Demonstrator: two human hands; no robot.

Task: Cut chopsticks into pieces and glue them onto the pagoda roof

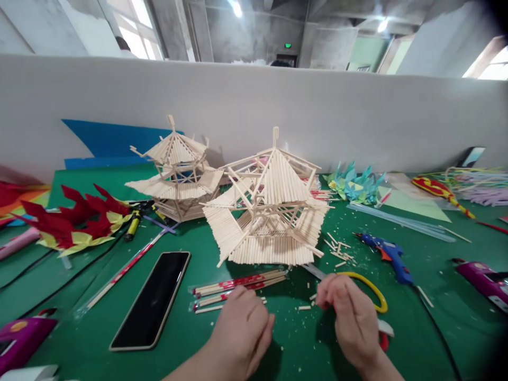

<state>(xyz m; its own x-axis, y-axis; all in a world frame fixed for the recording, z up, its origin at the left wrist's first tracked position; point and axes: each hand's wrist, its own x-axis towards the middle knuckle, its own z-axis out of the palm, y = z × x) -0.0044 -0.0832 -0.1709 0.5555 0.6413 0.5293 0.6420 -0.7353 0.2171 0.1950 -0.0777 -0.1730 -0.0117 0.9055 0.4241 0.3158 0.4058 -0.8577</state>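
Observation:
My left hand is curled closed at the near ends of the paper-and-plastic-wrapped chopsticks; what its fingers hold, if anything, is hidden. My right hand is also closed, thumb against bent fingers, above the scissors, whose yellow loop shows beyond it. I cannot make out anything in its grip. Straight ahead stands a pavilion model made of thin wooden sticks, with a pointed, partly covered upper roof and a wider lower roof. Short cut stick pieces lie scattered to its right.
A second stick pavilion stands behind left. Around lie a phone, a blue glue gun with its cable, a red paper crown, a blue paper crown and a purple tool. A white partition closes the back.

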